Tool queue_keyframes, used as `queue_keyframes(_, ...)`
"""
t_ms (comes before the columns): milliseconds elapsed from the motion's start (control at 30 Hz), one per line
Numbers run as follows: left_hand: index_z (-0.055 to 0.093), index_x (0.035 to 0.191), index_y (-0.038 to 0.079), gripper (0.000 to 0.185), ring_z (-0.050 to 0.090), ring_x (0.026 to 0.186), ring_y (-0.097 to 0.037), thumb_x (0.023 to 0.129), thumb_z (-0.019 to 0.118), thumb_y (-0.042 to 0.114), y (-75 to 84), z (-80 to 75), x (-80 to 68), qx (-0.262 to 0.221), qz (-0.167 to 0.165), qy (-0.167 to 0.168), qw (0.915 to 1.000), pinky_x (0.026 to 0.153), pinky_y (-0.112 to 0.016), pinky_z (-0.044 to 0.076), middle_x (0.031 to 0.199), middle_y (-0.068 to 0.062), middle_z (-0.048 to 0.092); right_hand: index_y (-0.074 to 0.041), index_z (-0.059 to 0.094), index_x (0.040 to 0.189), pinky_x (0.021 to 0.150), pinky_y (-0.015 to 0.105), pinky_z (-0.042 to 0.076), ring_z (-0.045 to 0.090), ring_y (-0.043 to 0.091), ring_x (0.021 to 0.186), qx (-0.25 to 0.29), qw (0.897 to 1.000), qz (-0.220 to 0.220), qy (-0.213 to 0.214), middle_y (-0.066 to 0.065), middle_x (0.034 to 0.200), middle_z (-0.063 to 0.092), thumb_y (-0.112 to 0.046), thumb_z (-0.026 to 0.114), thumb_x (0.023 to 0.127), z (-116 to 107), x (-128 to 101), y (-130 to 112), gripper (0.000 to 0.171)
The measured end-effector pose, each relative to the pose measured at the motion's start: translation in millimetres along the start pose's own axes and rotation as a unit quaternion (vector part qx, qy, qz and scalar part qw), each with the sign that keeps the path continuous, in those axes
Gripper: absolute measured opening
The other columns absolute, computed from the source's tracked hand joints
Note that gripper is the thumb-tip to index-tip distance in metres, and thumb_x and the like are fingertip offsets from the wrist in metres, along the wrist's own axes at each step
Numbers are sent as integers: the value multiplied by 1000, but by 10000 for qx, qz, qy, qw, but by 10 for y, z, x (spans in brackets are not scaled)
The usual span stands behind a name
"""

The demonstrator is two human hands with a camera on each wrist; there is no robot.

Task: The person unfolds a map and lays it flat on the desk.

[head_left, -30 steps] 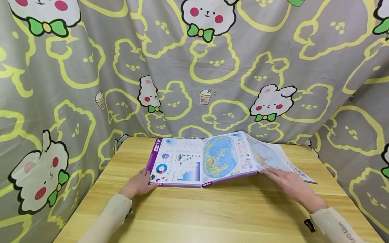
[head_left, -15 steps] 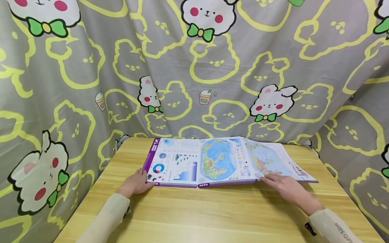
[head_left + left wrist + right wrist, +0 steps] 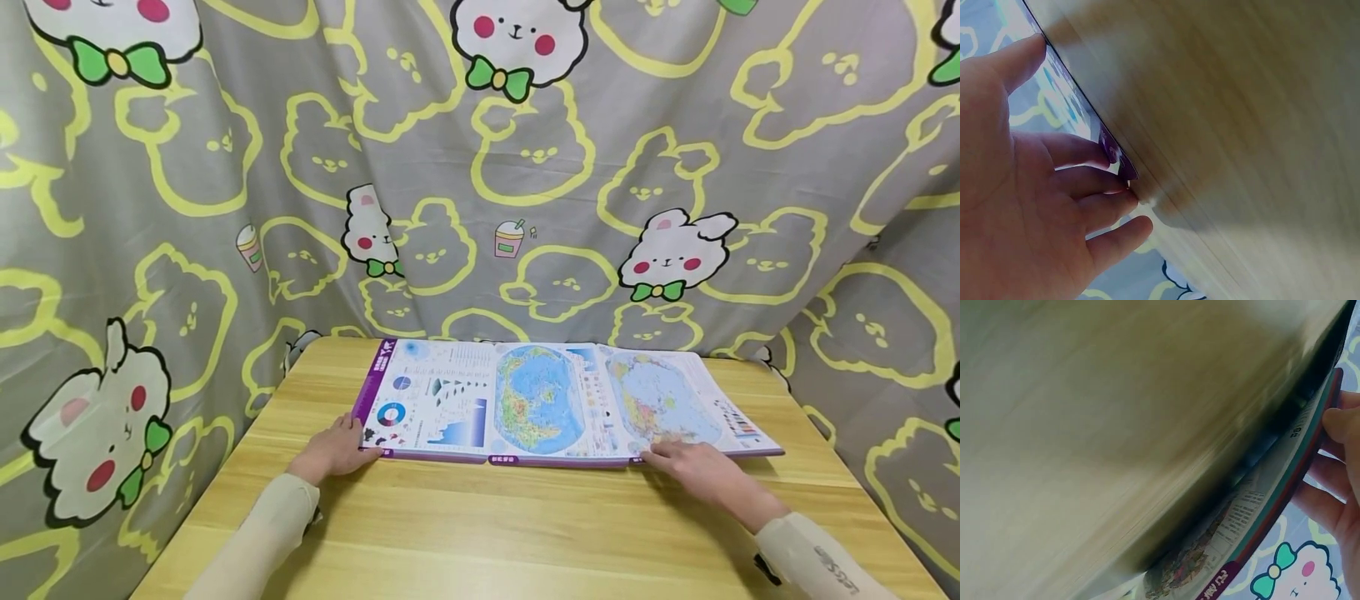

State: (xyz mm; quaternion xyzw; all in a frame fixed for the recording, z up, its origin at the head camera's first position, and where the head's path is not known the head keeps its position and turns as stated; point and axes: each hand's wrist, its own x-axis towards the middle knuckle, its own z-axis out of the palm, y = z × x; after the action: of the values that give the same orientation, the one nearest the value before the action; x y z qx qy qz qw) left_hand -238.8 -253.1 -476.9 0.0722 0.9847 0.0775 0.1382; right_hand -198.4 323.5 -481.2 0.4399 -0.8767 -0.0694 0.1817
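A fold-out map (image 3: 540, 400) with purple edges lies spread along the far side of the wooden table. Charts fill its left panel, and world maps show on the middle and right panels. My left hand (image 3: 332, 448) rests at its front left corner. In the left wrist view, the thumb (image 3: 1025, 59) touches the front edge and the fairly straight fingers (image 3: 1100, 184) lie at the corner. My right hand (image 3: 701, 471) pinches the front edge of the right part. The right wrist view shows the thumb (image 3: 1338, 425) at this edge, fingers behind it, and the underside raised off the table.
The wooden table (image 3: 450, 533) extends in front of the map toward the body. A grey curtain (image 3: 442, 167) with yellow outlines and white rabbits hangs right behind the table and along both sides.
The right part of the map has come down from a raised fold to nearly flat, with my right hand lowering along with it. My left hand and the left panel have shifted slightly left.
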Motion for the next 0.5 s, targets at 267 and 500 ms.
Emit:
queue_keyframes(267,27,138,-19,88,22,134,-50,91,52,51,13,9,17,30,-68,-87,9999,106,-59,25,145,-38,20,-7,70,105,63,39,56,66,28,80,25,9994,-287,-192,12,94,67,3,65,72,86,24,-3,35)
queue_keyframes(500,26,138,-19,89,21,133,-51,91,52,52,-10,38,41,27,-64,-33,10000,106,-59,24,145,-38,19,-7,70,108,67,40,56,66,27,83,166,9982,-212,-540,13,97,67,5,65,74,102,33,-4,37)
